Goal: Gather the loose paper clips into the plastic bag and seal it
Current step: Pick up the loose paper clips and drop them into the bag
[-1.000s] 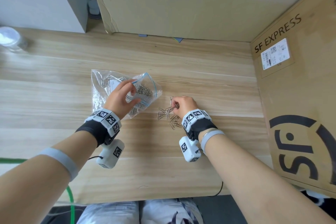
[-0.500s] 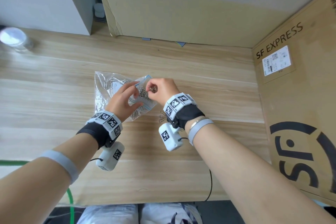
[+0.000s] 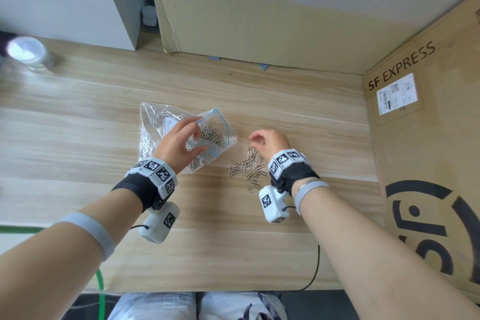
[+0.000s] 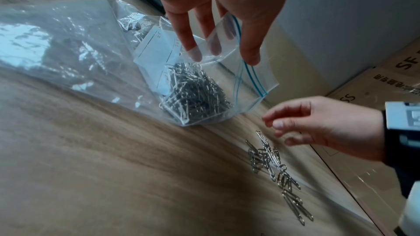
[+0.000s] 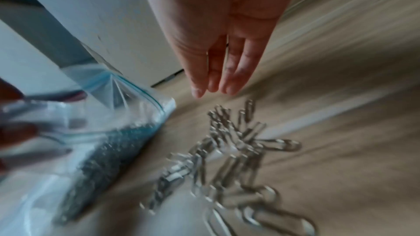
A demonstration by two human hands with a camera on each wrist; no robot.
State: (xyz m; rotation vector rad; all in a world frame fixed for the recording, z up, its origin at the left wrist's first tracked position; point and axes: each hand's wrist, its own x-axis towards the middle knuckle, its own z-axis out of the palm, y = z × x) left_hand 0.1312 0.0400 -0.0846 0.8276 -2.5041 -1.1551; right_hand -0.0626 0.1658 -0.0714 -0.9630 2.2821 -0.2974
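A clear zip bag (image 3: 153,125) with a blue seal line lies on the wooden table (image 3: 78,138), a heap of silver paper clips (image 3: 211,136) inside it. My left hand (image 3: 198,135) pinches the lip of the bag's mouth and holds it open; in the left wrist view its fingers (image 4: 195,55) are inside the bag (image 4: 68,51) and the thumb outside. Loose paper clips (image 3: 248,169) lie in a small pile right of the bag. My right hand (image 3: 255,139) hovers just above that pile, empty; in the right wrist view its fingers (image 5: 211,82) are straight over the clips (image 5: 234,150).
A large SF EXPRESS cardboard box (image 3: 428,150) walls off the right side. A cardboard sheet (image 3: 259,21) and a white box (image 3: 65,0) stand at the back. A clear jar (image 3: 28,52) sits far left. Cables (image 3: 315,267) hang at the table's front edge.
My right hand carried clips from the pile to the bag's mouth, let them go, and has come back over the pile empty. My left hand kept hold of the bag.
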